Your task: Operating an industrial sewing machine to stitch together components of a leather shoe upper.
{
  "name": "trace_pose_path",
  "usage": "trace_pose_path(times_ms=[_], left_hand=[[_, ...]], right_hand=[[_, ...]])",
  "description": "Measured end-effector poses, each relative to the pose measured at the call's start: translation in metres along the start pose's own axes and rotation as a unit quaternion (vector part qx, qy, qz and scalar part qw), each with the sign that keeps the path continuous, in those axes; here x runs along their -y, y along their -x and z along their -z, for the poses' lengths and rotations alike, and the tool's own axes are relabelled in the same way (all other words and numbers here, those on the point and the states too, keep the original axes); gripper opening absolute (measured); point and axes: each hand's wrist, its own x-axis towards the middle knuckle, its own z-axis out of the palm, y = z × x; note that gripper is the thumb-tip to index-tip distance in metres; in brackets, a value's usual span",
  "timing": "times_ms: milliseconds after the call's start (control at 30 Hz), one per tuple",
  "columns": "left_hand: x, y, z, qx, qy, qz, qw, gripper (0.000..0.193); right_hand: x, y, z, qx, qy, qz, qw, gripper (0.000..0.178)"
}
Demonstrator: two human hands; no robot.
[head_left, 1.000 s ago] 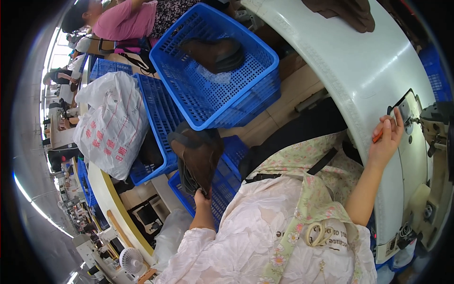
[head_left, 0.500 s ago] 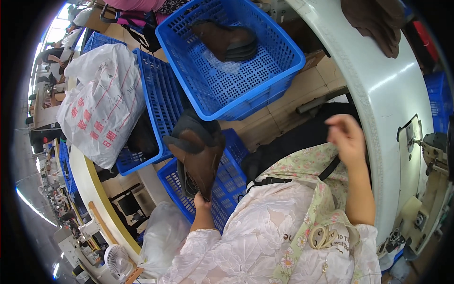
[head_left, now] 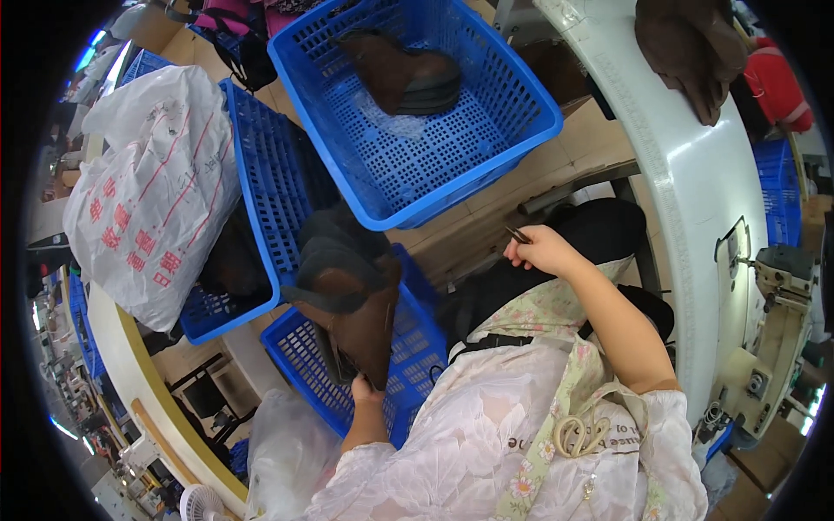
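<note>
My left hand [head_left: 366, 390] grips the lower end of a stack of brown leather pieces [head_left: 352, 323] with dark grey edges, resembling shoe uppers. The stack hangs over a low blue crate [head_left: 300, 369], its wide end upward. My right hand [head_left: 549, 250] is closed on a small dark pointed tool [head_left: 519, 234], whose tip sticks out past the fingers; its exact kind is not clear. This hand is over my lap, to the right of the stack and apart from it. A similar stack of brown pieces [head_left: 401, 74] lies in the large blue crate [head_left: 434, 161] ahead.
To the left, a white printed sack [head_left: 161, 195] rests on another blue crate [head_left: 261, 187]. A curved white table [head_left: 695, 187] runs along the right, with brown pieces [head_left: 691, 48] on it and a sewing machine [head_left: 769, 334]. A clear plastic bag [head_left: 287, 447] stands at lower left.
My right hand has moved left from beside the white table to above my lap, and the dark tool now shows in it. The left hand still holds the stack; the view has shifted slightly.
</note>
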Motion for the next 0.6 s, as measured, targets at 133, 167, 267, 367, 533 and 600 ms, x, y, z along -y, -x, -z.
trace_pose_path(times_ms=[133, 167, 267, 367, 533, 600], left_hand=[[0.001, 0.0, 0.001, -0.026, -0.031, 0.015, 0.999, 0.04], [0.0, 0.006, -0.003, -0.036, -0.037, 0.019, 0.999, 0.04], [0.0, 0.008, -0.006, -0.034, -0.032, 0.007, 0.999, 0.038], [-0.002, 0.021, -0.017, -0.038, -0.026, -0.006, 0.999, 0.037], [-0.011, 0.013, -0.008, -0.052, -0.023, -0.035, 0.998, 0.036], [-0.008, 0.013, -0.027, -0.068, -0.013, -0.023, 0.997, 0.03]], right_hand=[[-0.001, 0.013, 0.011, -0.019, 0.039, -0.026, 0.999, 0.011], [-0.006, 0.016, 0.011, -0.019, 0.013, -0.015, 1.0, 0.012], [-0.012, 0.021, 0.02, -0.012, 0.018, -0.036, 0.999, 0.013], [-0.01, 0.028, 0.033, -0.025, -0.005, -0.029, 0.999, 0.013], [-0.009, 0.032, 0.058, -0.031, 0.012, -0.021, 0.999, 0.014], [-0.003, 0.039, 0.06, -0.029, 0.008, -0.004, 1.0, 0.014]])
